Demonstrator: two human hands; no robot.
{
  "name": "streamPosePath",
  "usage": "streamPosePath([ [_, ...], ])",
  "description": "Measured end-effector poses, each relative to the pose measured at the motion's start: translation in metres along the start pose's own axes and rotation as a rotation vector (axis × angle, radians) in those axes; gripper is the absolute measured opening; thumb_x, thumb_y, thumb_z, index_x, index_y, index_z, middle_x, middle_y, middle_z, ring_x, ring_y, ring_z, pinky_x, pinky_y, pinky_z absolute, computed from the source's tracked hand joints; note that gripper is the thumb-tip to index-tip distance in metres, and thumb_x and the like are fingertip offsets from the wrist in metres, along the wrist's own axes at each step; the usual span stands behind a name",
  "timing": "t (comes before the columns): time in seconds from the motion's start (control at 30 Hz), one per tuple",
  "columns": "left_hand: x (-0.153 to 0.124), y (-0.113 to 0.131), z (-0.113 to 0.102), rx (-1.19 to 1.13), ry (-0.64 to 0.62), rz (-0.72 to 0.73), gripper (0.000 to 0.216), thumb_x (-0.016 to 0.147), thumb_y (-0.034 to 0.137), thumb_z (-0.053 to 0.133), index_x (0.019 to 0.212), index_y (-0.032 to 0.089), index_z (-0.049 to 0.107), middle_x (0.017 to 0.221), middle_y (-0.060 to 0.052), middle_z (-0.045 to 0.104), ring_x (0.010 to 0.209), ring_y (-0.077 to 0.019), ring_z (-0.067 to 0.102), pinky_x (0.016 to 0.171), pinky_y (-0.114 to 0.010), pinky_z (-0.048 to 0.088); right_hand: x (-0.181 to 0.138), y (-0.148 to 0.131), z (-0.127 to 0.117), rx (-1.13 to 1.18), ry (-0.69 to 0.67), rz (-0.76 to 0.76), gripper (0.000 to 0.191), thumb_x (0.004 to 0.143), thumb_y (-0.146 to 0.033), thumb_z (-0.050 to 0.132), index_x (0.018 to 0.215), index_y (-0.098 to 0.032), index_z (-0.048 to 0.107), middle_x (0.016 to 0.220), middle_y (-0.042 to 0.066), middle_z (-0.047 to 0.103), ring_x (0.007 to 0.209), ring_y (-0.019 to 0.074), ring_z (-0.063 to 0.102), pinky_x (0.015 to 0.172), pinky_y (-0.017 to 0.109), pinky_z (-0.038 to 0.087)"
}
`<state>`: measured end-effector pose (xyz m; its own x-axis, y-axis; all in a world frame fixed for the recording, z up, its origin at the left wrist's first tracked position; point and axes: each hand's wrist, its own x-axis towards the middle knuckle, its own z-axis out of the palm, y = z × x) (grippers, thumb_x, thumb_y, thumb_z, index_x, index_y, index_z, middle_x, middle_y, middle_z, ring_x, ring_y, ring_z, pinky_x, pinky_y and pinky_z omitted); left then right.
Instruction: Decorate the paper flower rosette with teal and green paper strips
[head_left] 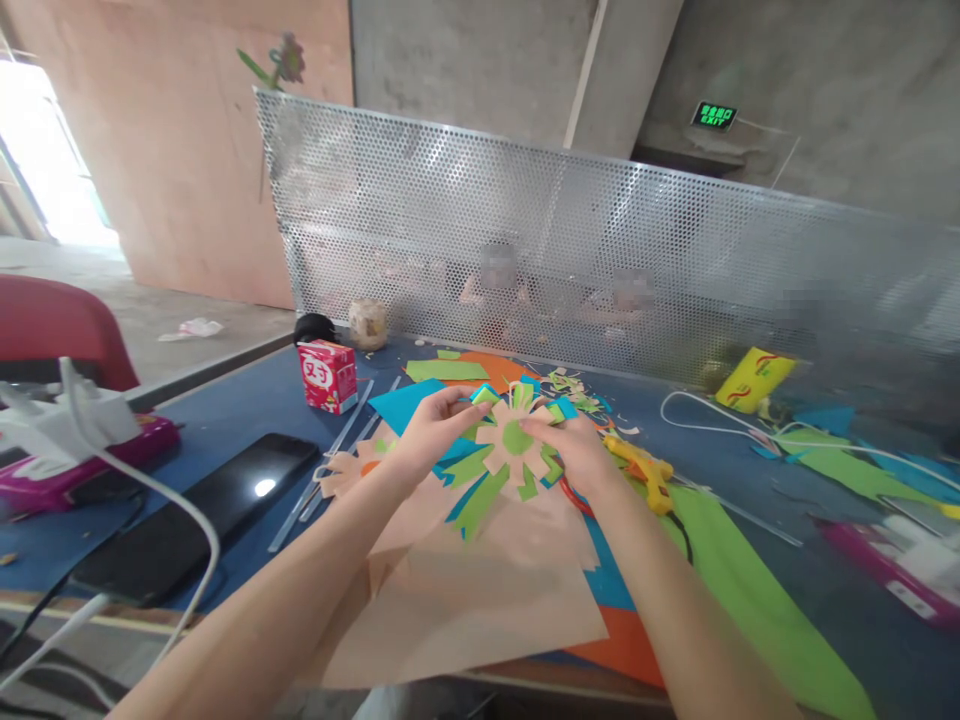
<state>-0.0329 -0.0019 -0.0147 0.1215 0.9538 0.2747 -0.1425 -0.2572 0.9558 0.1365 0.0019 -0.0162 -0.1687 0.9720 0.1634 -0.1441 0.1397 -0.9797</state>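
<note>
**Q:** Where is the piece, and how do you have it?

**A:** Peach paper flower [504, 437], with a green disc centre and green and blue strips behind the petals. It sits between your hands, raised off the large peach paper sheet [465, 600]. Your left hand [429, 428] pinches its far-left edge, thumb over fingers. Your right hand [576, 452] is closed on the right edge. Neither hand is loose.

**Q:** Which way does it lie?

**A:** It is round, so it has no long axis. Its face tilts up toward you. Both hands touch it, so neither is nearer.

**Q:** What is closest besides that?

**A:** Yellow plastic glue gun [643, 470], just right of your right wrist. Its body runs from far-left to near-right. Your right hand is the nearer one, and your left is well apart from it.

**Q:** Counts?

**A:** One flower held. One second peach petal cut-out [346, 466] lies flat on the blue table [247, 410], left of your left forearm. One glue gun. One red and white drink carton [328, 376], far left. One black slab phone [196, 512], near left. Several clear glue sticks [336, 452] lie between carton and phone, overlapping too much for a firm number. One long green paper sheet [750, 610], near right.
</note>
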Motion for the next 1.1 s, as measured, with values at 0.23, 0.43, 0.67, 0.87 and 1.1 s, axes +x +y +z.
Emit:
streamPosePath([
  [0.23,0.0023,-0.0008,-0.0020,-0.108,-0.009,-0.043,0.019,0.062,0.024,0.067,0.079,0.019,0.060,0.059,0.003,0.061,0.052,-0.0090,0.056,0.052,-0.020,0.043,-0.0013,-0.0030,0.0017,-0.005,0.028,0.016,0.024,0.050,-0.024,0.072,0.070,-0.021,0.059,0.066,-0.003,0.062,0.062,0.0145,0.060,0.065,0.028,0.048],
  [0.43,0.0021,-0.0026,-0.0019,-0.084,-0.029,-0.083,0.024,0.061,0.028,0.067,0.081,0.018,0.059,0.062,0.000,0.065,0.058,-0.0134,0.061,0.057,-0.025,0.047,0.0005,-0.0008,-0.0004,-0.084,0.061,0.017,0.024,0.052,-0.026,0.070,0.072,-0.022,0.059,0.071,-0.001,0.063,0.065,0.0160,0.060,0.064,0.030,0.049],
  [0.67,0.0017,-0.0029,-0.0014,-0.013,-0.012,-0.069,0.024,0.063,0.029,0.066,0.083,0.017,0.059,0.065,-0.001,0.067,0.060,-0.0141,0.062,0.057,-0.024,0.048,0.0014,-0.0003,-0.0016,-0.130,0.072,-0.010,0.022,0.051,-0.027,0.071,0.070,-0.020,0.062,0.071,-0.001,0.064,0.065,0.0163,0.061,0.065,0.029,0.048],
  [0.87,0.0006,-0.0019,0.0014,-0.001,-0.002,-0.071,0.025,0.064,0.030,0.065,0.084,0.016,0.059,0.068,-0.003,0.067,0.063,-0.0151,0.062,0.058,-0.025,0.048,0.0031,0.0006,-0.0035,-0.144,0.057,0.015,0.024,0.050,-0.029,0.072,0.070,-0.019,0.063,0.072,0.001,0.066,0.066,0.0194,0.062,0.064,0.031,0.048],
  [1.1,0.0014,-0.0047,0.0054,-0.032,-0.004,-0.046,0.020,0.064,0.027,0.065,0.080,0.016,0.059,0.069,-0.001,0.066,0.067,-0.0130,0.062,0.064,-0.024,0.047,0.0035,0.0007,-0.0040,-0.164,0.104,-0.006,0.023,0.048,-0.030,0.073,0.066,-0.018,0.064,0.070,0.002,0.066,0.065,0.0190,0.062,0.064,0.032,0.048],
])
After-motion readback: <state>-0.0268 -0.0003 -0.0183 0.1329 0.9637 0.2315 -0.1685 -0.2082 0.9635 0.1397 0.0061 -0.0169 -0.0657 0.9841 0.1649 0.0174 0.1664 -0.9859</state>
